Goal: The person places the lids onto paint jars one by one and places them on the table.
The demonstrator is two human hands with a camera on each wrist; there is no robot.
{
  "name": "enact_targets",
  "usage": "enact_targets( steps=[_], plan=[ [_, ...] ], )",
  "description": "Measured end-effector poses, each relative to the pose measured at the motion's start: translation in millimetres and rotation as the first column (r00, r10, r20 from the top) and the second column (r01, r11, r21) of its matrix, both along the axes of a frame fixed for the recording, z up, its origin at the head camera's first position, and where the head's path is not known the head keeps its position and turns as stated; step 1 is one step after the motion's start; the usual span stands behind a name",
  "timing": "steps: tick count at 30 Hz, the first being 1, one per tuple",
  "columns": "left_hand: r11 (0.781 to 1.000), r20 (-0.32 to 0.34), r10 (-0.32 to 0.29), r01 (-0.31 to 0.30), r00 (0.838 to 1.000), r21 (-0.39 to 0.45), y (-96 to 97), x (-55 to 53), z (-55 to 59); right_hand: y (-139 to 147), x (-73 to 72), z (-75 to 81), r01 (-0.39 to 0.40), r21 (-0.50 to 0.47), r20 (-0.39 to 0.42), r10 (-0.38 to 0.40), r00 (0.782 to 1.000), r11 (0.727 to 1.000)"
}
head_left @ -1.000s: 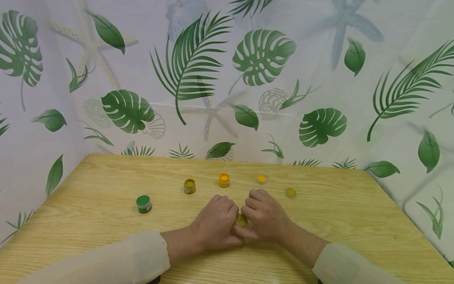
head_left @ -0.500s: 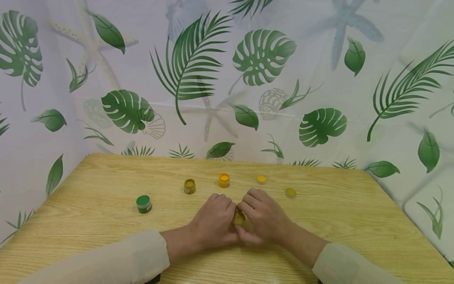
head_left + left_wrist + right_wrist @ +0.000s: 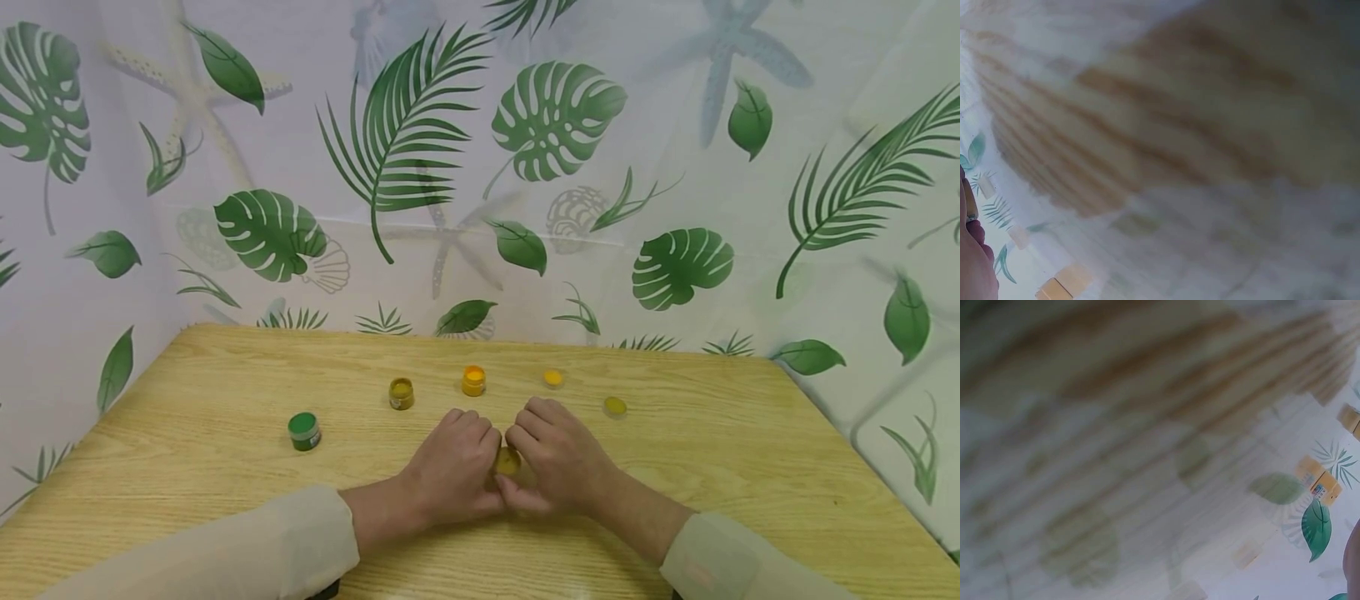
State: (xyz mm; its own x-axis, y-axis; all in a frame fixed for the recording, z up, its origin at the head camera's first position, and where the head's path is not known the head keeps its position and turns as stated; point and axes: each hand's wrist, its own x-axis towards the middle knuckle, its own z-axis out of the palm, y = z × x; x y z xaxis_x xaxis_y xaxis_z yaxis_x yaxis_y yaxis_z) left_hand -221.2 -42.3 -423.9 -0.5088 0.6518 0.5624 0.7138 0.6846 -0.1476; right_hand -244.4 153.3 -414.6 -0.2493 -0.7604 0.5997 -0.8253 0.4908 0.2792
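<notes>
A small ochre paint jar (image 3: 508,461) is held between both hands near the table's middle, in the head view. My left hand (image 3: 452,463) grips it from the left with curled fingers, its knuckles facing up and away. From the other side my right hand (image 3: 561,458) curls its fingers against the jar, with the thumb below it. The hands cover most of the jar's sides. In the left wrist view, the left hand (image 3: 977,265) shows only at the left edge, with part of the jar (image 3: 970,201) beyond it. Just a sliver of the right hand (image 3: 1354,565) appears in the right wrist view.
Behind the hands stand an open olive paint jar (image 3: 401,393) and an open orange-yellow jar (image 3: 473,381). A yellow lid (image 3: 552,379) and an olive lid (image 3: 615,407) lie to their right. Farther left is a green jar (image 3: 303,432). Leaf-printed cloth (image 3: 450,167) borders the wooden table (image 3: 750,467).
Over the second, both hands and the ochre jar shift very slightly left and away from me. The fingers of the right hand move a little on the jar. The other jars and lids stay put.
</notes>
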Motion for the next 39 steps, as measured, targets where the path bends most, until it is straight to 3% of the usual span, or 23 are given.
enact_targets(
  steps=[6,11,21,39],
  plan=[
    [1.0,0.013,-0.028,0.028,1.0,0.006,0.9,0.6,0.0,-0.5,-1.3,-1.5,-0.001,0.001,-0.018,0.001,1.0,1.0],
    [0.998,-0.019,-0.056,0.055,0.998,-0.011,2.2,0.9,-0.2,-0.1,-2.1,-2.4,-0.021,0.002,-0.027,0.022,0.999,1.0],
    [1.0,0.039,0.0,0.0,0.999,-0.003,0.1,1.3,0.6,0.6,-0.9,1.4,-0.024,0.037,0.033,0.023,0.999,0.999],
    [1.0,-0.01,-0.013,0.013,1.0,0.009,0.3,1.2,0.3,-0.3,-2.1,-0.5,-0.043,0.021,-0.012,0.043,0.999,0.999]
  ],
)
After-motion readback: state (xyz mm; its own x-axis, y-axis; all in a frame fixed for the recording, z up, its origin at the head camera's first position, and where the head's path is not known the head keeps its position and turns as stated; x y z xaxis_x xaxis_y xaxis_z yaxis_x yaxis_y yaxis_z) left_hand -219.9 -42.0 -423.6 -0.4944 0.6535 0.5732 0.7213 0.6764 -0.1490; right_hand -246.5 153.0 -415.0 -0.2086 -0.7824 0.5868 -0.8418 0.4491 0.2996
